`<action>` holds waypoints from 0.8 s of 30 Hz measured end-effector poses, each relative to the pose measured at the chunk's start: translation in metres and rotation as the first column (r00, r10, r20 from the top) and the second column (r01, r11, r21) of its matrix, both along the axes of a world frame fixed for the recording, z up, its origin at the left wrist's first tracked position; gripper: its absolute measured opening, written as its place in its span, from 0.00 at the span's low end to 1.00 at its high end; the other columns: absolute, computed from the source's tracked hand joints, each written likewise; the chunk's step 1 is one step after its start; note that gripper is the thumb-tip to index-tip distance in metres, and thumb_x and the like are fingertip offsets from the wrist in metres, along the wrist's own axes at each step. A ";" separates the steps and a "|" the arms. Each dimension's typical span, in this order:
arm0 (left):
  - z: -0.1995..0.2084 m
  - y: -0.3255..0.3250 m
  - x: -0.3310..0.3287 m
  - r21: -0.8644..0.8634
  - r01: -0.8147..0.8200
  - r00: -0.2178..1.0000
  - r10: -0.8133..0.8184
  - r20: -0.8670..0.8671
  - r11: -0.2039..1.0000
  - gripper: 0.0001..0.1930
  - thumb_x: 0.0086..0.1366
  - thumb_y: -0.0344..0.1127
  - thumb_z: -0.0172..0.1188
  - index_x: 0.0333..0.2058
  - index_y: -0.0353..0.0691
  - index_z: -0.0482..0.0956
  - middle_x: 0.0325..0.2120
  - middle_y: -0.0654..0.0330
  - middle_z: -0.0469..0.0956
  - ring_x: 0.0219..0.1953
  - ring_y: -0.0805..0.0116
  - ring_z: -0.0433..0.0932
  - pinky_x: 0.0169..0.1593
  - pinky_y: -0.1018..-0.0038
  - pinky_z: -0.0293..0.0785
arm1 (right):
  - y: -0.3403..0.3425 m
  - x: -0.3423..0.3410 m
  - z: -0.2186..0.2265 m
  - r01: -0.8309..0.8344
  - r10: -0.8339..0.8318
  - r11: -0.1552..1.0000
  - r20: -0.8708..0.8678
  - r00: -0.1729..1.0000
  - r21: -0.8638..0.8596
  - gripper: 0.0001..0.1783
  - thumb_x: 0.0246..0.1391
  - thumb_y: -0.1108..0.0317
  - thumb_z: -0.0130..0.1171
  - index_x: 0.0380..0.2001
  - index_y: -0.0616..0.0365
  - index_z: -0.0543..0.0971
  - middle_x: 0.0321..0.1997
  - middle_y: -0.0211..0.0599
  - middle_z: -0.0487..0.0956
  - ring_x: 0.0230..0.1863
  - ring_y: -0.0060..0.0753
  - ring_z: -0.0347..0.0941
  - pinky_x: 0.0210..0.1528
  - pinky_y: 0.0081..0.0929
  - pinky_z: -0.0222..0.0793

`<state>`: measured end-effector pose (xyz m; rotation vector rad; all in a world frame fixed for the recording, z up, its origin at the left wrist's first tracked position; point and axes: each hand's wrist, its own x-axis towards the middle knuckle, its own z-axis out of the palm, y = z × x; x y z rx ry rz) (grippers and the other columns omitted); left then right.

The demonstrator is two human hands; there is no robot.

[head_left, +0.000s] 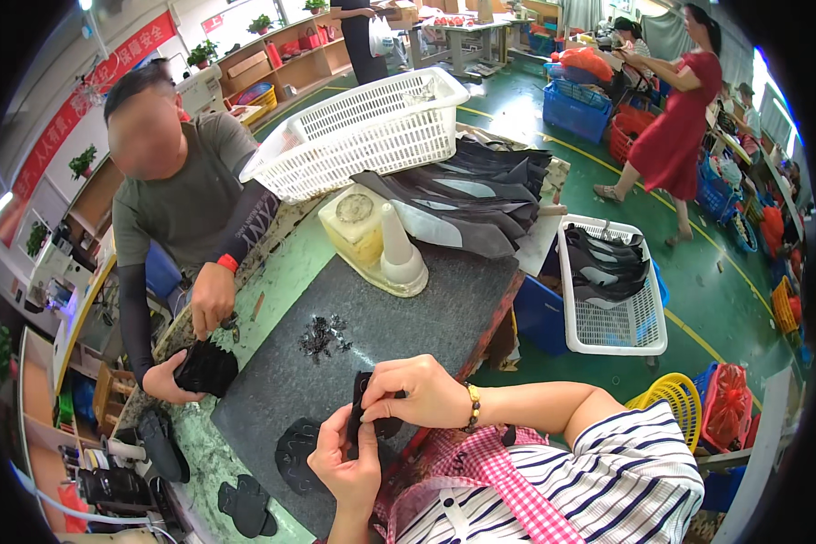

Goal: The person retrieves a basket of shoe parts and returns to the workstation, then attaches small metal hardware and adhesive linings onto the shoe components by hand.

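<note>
Over the near edge of the dark grey work mat [408, 326], my left hand [346, 462] and my right hand [417, 392] pinch a small black piece [361, 392] between them, fingers closed. It looks like a shoe part, but my fingers hide much of it. Beside my left hand, flat black cut pieces [297, 455] lie on the mat. More black pieces [247, 506] rest on the pale green tabletop to the left. Farther up the mat is a small heap of tiny black bits [325, 335].
A yellowish container with a white cone [399, 249] stands at the mat's far side. Behind it are stacked black-and-grey shoe uppers [471, 204] and a white basket [372, 127]. Across the table, a co-worker [186, 199] holds a black bundle. Another basket [612, 317] stands right.
</note>
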<state>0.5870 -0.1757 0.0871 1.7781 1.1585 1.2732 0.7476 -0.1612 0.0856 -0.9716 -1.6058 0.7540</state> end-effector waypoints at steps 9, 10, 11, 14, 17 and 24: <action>-0.010 -0.001 -0.010 -0.290 0.193 0.890 -0.043 0.454 0.937 0.13 0.52 0.20 0.61 0.38 0.28 0.73 0.29 0.58 0.78 0.30 0.77 0.76 0.37 0.83 0.71 | 0.019 0.036 0.036 -0.091 0.062 0.972 0.139 0.988 0.218 0.11 0.40 0.69 0.66 0.29 0.59 0.76 0.27 0.33 0.74 0.30 0.31 0.73 0.33 0.27 0.69; -0.008 -0.002 -0.010 -0.286 0.206 0.887 -0.055 0.458 0.936 0.13 0.52 0.20 0.61 0.38 0.28 0.73 0.29 0.58 0.78 0.30 0.77 0.76 0.37 0.83 0.71 | 0.030 0.055 0.052 0.093 -0.137 0.910 0.083 0.987 0.405 0.13 0.40 0.69 0.66 0.31 0.59 0.76 0.27 0.33 0.74 0.31 0.31 0.73 0.36 0.28 0.69; -0.004 -0.004 -0.010 -0.352 0.259 0.858 -0.046 0.512 0.900 0.14 0.51 0.19 0.60 0.38 0.28 0.73 0.29 0.58 0.79 0.30 0.75 0.77 0.37 0.82 0.71 | 0.044 0.082 0.069 0.351 -0.432 0.833 0.105 0.896 0.428 0.15 0.40 0.67 0.66 0.32 0.60 0.76 0.29 0.35 0.74 0.33 0.34 0.72 0.40 0.28 0.68; 0.010 -0.009 -0.017 -0.497 0.328 0.852 -0.024 0.523 0.803 0.12 0.52 0.16 0.57 0.37 0.32 0.75 0.31 0.60 0.78 0.32 0.73 0.76 0.40 0.78 0.71 | 0.147 0.188 0.079 0.723 -0.869 0.381 -0.044 0.493 0.576 0.31 0.44 0.61 0.64 0.47 0.67 0.66 0.43 0.49 0.70 0.46 0.42 0.67 0.53 0.31 0.59; -0.004 -0.012 -0.015 -0.458 0.369 0.833 -0.070 0.548 0.808 0.14 0.48 0.18 0.59 0.37 0.26 0.73 0.30 0.54 0.79 0.31 0.71 0.78 0.40 0.78 0.72 | 0.234 0.307 0.077 0.615 -0.684 0.729 -0.284 0.672 -0.299 0.43 0.38 0.44 0.65 0.50 0.66 0.68 0.48 0.47 0.72 0.44 0.41 0.72 0.42 0.41 0.71; -0.004 -0.019 -0.020 -0.492 0.343 0.848 -0.038 0.529 0.800 0.14 0.50 0.17 0.59 0.38 0.26 0.74 0.31 0.53 0.79 0.32 0.70 0.78 0.40 0.77 0.73 | 0.242 0.299 0.087 0.003 -0.424 0.708 -0.421 0.802 -0.707 0.50 0.38 0.51 0.61 0.61 0.57 0.49 0.60 0.65 0.52 0.56 0.68 0.58 0.46 0.50 0.71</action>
